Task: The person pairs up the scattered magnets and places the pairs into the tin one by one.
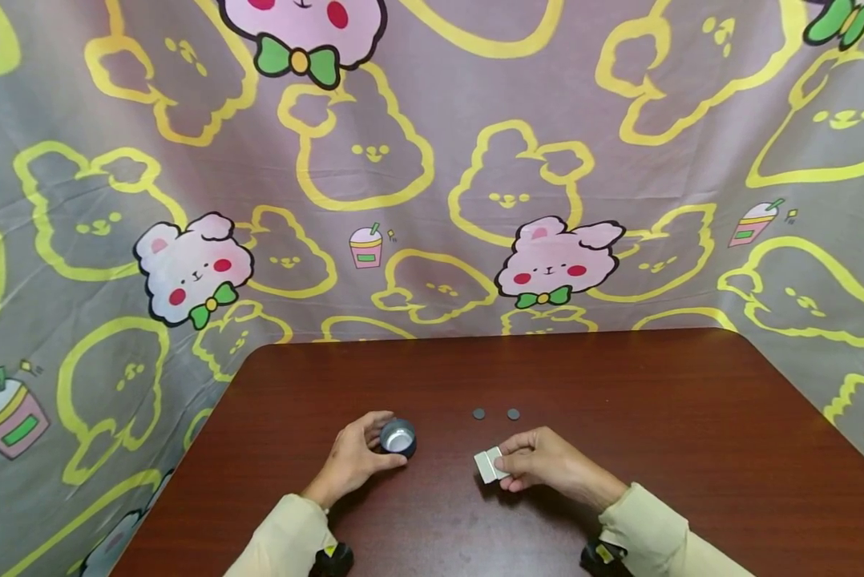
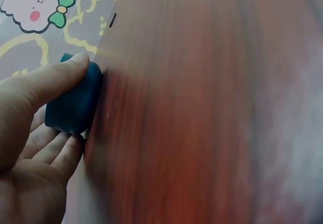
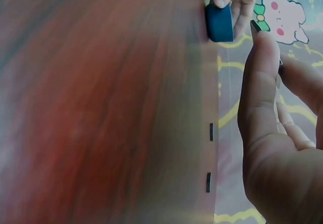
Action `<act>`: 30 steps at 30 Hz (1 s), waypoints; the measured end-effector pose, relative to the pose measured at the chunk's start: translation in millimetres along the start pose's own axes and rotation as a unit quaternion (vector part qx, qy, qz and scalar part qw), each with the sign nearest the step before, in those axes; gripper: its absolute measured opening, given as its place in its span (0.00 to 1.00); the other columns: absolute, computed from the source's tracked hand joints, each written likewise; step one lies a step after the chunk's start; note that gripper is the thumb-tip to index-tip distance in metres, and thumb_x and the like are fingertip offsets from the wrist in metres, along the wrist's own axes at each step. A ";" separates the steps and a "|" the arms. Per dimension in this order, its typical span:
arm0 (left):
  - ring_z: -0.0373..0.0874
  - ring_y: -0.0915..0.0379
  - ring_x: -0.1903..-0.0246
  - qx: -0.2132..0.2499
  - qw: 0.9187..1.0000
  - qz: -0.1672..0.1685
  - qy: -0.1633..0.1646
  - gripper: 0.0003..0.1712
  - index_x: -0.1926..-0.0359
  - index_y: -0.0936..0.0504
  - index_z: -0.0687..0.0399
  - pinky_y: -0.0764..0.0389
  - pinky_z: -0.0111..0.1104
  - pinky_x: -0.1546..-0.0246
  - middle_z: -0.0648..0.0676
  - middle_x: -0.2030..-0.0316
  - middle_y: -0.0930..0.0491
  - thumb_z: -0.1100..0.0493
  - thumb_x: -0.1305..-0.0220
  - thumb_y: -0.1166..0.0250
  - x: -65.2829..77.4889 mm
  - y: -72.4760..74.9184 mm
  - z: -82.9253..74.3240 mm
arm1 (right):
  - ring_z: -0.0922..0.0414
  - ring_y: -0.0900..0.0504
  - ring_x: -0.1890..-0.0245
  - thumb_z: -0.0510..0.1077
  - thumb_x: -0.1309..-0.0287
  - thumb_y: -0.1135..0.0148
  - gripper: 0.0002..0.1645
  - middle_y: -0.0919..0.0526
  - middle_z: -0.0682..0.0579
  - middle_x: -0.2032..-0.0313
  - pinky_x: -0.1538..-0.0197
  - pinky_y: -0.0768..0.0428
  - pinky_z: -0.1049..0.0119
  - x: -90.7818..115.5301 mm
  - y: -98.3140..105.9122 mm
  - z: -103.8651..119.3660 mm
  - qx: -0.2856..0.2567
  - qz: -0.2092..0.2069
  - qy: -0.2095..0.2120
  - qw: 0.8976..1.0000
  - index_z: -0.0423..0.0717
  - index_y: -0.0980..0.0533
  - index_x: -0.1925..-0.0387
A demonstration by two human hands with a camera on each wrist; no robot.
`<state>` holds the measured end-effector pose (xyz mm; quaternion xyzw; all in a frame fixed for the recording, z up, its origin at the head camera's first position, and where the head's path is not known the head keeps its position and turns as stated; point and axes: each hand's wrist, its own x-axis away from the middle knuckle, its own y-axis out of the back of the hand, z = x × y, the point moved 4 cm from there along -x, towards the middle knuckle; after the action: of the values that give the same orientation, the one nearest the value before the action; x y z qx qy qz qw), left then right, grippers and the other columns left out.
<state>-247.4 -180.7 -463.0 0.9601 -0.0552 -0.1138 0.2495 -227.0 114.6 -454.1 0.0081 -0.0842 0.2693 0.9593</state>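
Observation:
On the table, my left hand (image 1: pixel 354 453) grips a small round dark blue cup (image 1: pixel 398 455) between thumb and fingers. The cup is upright, and its inside looks silvery. In the left wrist view, the thumb lies on one side of the cup (image 2: pixel 75 105) and the fingers on the other. My right hand (image 1: pixel 551 465) pinches a small pale grey flat piece (image 1: pixel 486 465) with a line across it, held to the right of the cup. In the right wrist view only a thin dark edge of it shows at the fingertips, so its kind is unclear.
Two small dark discs, a left one (image 1: pixel 478 414) and a right one (image 1: pixel 514 414), lie on the table beyond the hands. The brown wooden table (image 1: pixel 656 401) has rounded far corners. A patterned cloth (image 1: pixel 432 144) hangs behind it and at both sides.

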 end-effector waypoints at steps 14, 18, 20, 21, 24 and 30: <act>0.58 0.21 0.47 0.019 1.000 0.020 -0.008 0.40 0.43 0.22 0.70 0.20 0.38 0.47 0.65 0.51 0.17 0.69 0.62 0.17 -0.2 -9.9 -4.2 | 0.58 0.15 0.71 0.31 0.36 0.38 0.20 0.18 0.41 0.65 0.64 0.16 0.69 -17.2 -13.7 7.6 -0.043 -0.011 0.005 0.999 0.16 0.28 0.49; 0.59 0.21 0.47 0.022 0.999 0.020 -0.015 0.40 0.44 0.23 0.71 0.20 0.38 0.48 0.66 0.51 0.17 0.70 0.62 0.17 -0.1 -10.7 -2.4 | 0.58 0.15 0.71 0.31 0.36 0.38 0.21 0.18 0.41 0.65 0.63 0.16 0.69 -24.6 -20.5 11.5 -0.045 -0.010 0.003 0.999 0.16 0.29 0.48; 0.59 0.21 0.47 0.024 0.999 0.020 -0.020 0.40 0.44 0.23 0.71 0.20 0.38 0.48 0.66 0.51 0.18 0.70 0.62 0.17 0.0 -11.0 -1.5 | 0.58 0.15 0.71 0.31 0.36 0.39 0.20 0.18 0.41 0.65 0.64 0.16 0.69 -28.4 -24.1 13.6 -0.045 -0.009 0.005 0.999 0.16 0.28 0.48; 0.60 0.21 0.47 0.025 0.999 0.020 -0.022 0.40 0.44 0.23 0.71 0.20 0.38 0.48 0.66 0.51 0.18 0.70 0.62 0.17 0.2 -11.2 -1.1 | 0.59 0.15 0.72 0.30 0.36 0.39 0.20 0.18 0.42 0.66 0.64 0.16 0.69 -30.3 -25.5 14.3 -0.047 -0.011 0.005 0.999 0.16 0.28 0.49; 0.60 0.21 0.47 0.029 0.999 0.019 -0.023 0.40 0.44 0.23 0.72 0.20 0.38 0.48 0.67 0.51 0.18 0.70 0.62 0.17 0.4 -11.2 -0.5 | 0.59 0.15 0.72 0.30 0.36 0.39 0.19 0.18 0.42 0.67 0.64 0.15 0.69 -35.7 -29.1 16.8 -0.044 -0.017 0.013 0.999 0.15 0.28 0.49; 0.60 0.21 0.47 0.027 0.999 0.019 -0.019 0.40 0.44 0.23 0.72 0.20 0.38 0.48 0.67 0.51 0.18 0.70 0.62 0.17 0.1 -11.1 -1.1 | 0.58 0.15 0.72 0.31 0.36 0.39 0.19 0.17 0.43 0.68 0.64 0.15 0.68 -47.0 -32.7 20.3 -0.035 -0.032 0.018 0.999 0.16 0.28 0.50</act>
<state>-246.5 -170.5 -467.5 0.9630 -0.0809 -0.1256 0.2242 -252.8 61.1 -440.8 -0.0279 -0.0761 0.2351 0.9686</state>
